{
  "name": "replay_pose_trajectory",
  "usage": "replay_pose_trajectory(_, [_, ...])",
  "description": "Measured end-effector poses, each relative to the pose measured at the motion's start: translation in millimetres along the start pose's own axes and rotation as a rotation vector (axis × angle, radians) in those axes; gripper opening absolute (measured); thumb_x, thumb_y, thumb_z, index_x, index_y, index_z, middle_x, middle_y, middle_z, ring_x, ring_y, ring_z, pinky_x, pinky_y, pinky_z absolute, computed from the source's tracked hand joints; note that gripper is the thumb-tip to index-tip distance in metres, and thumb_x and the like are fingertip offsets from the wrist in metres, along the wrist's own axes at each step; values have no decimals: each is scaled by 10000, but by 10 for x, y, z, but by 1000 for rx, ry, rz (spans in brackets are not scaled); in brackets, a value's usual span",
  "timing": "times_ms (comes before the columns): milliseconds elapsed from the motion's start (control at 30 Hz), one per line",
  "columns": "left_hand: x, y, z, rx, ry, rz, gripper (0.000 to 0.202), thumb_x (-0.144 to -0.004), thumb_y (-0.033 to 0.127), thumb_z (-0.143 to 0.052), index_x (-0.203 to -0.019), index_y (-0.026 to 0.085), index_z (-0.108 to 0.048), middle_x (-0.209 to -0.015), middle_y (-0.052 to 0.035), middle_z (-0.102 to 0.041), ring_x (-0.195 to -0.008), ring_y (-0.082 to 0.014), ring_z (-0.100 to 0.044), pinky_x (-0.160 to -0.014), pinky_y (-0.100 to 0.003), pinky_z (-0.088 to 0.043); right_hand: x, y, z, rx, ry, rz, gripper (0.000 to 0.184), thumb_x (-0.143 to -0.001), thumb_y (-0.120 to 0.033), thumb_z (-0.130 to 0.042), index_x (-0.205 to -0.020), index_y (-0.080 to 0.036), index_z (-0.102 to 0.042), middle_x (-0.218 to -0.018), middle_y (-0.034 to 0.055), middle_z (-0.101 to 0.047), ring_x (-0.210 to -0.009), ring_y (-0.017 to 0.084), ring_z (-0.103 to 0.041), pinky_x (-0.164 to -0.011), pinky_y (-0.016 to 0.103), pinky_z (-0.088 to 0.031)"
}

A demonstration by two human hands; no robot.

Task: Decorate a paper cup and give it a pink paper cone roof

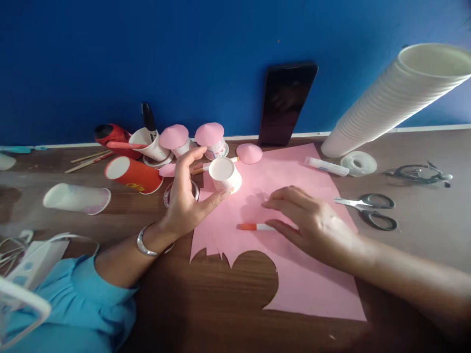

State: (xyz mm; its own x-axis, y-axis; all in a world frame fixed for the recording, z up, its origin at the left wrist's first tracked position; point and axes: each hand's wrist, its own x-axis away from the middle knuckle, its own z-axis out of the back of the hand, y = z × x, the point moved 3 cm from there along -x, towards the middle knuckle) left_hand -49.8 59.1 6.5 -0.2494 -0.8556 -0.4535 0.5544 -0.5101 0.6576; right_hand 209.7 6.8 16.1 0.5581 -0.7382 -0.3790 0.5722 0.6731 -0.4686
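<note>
A small white paper cup (pixel 222 169) with a printed rim stands upside down on the pink sheet of paper (pixel 305 274). My left hand (pixel 186 193) is spread beside it, the thumb tip at the cup's lower edge and the index finger apart from it. My right hand (pixel 301 213) hovers low over the sheet with loosely stretched fingers. Under its thumb lies a marker (pixel 253 227) with an orange end and a white body; whether the thumb touches it I cannot tell. A pink paper cone (pixel 249 153) sits behind the cup. Two other cups wear pink cones (pixel 209 134).
Scissors (pixel 373 211), a glue stick (pixel 327 166) and a tape roll (pixel 358 163) lie to the right. A tall leaning cup stack (pixel 397 98) and a phone (pixel 288 104) rest against the blue wall. A red cup (pixel 134 175) and a white cup (pixel 77 198) lie left.
</note>
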Motion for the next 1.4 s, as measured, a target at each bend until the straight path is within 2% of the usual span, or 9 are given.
replay_pose_trajectory(200, [0, -111, -97, 290, -49, 49, 811, -806, 379, -850, -1490, 317, -418, -1562, -116, -486, -1467, -323, -473, -1229, -576, -417, -643, 218, 211, 357, -168, -67, 237, -975, -176, -591, -1179, -121, -698, -1231, 166, -700, -1065, 315, -680, -802, 416, -563])
replay_pose_trajectory(333, [19, -85, -108, 363, -58, 55, 747, -818, 331, -840, -1460, 289, -461, -1497, -127, -537, -1408, -310, -530, -1202, -564, -445, -1074, 322, 66, 515, -209, -171, 301, -1032, -198, -484, -1239, -126, -691, -1278, 157, -666, -1046, 285, -673, -694, 336, -473])
replay_pose_trajectory(467, [34, -92, -113, 346, -62, 68, 745, -820, 327, -842, -1459, 264, -465, -1497, -140, -551, -1384, -318, -553, -1184, -564, -461, -1264, 362, -142, 590, -262, -287, 347, -1060, -253, -432, -1268, -155, -691, -1242, 143, -666, -937, 248, -681, -643, 317, -416])
replay_pose_trajectory(567, [44, -135, -126, 323, -54, 64, 796, -798, 320, -864, -1476, 256, -451, -1522, -151, -536, -1402, -332, -541, -1202, -578, -438, -1271, 375, -206, 584, -253, -285, 361, -1062, -301, -444, -1325, -175, -656, -1299, 141, -661, -1045, 271, -661, -679, 322, -452])
replay_pose_trajectory(733, [45, -187, -140, 323, -54, 73, 795, -804, 305, -856, -1484, 243, -448, -1519, -166, -539, -1408, -343, -540, -1204, -587, -433, -1216, 381, -238, 525, -256, -184, 423, -1014, -275, -553, -1428, -188, -571, -1445, 135, -623, -1238, 298, -583, -863, 360, -513])
replay_pose_trajectory(867, [34, -165, -125, 296, -59, 111, 716, -832, 320, -828, -1449, 220, -477, -1440, -174, -600, -1350, -347, -590, -1168, -607, -460, -1214, 405, -294, 503, -307, -214, 351, -1001, -244, -558, -1343, -194, -622, -1286, 128, -721, -1165, 284, -622, -757, 326, -496])
replay_pose_trajectory(1067, [26, -81, -117, 278, -55, 99, 619, -829, 322, -824, -1368, 218, -537, -1372, -152, -643, -1276, -332, -638, -1128, -588, -499, -1168, 391, -300, 537, -271, -204, 258, -1039, -208, -460, -1142, -196, -696, -1162, 114, -753, -1065, 264, -650, -662, 318, -426])
replay_pose_trajectory(1233, [40, -110, -111, 258, -38, 94, 632, -823, 332, -834, -1371, 228, -536, -1373, -148, -638, -1271, -330, -637, -1123, -575, -506, -1082, 361, -189, 508, -229, -191, 355, -1030, -240, -489, -1357, -202, -621, -1332, 122, -706, -1135, 275, -629, -729, 332, -480])
replay_pose_trajectory(1400, [28, -144, -105, 269, 8, 83, 663, -839, 324, -825, -1411, 250, -499, -1416, -136, -599, -1297, -317, -617, -1133, -552, -500, -1014, 363, -167, 529, -353, -168, 573, -941, -95, -502, -1508, -175, -483, -1461, 131, -628, -1203, 290, -623, -831, 364, -513])
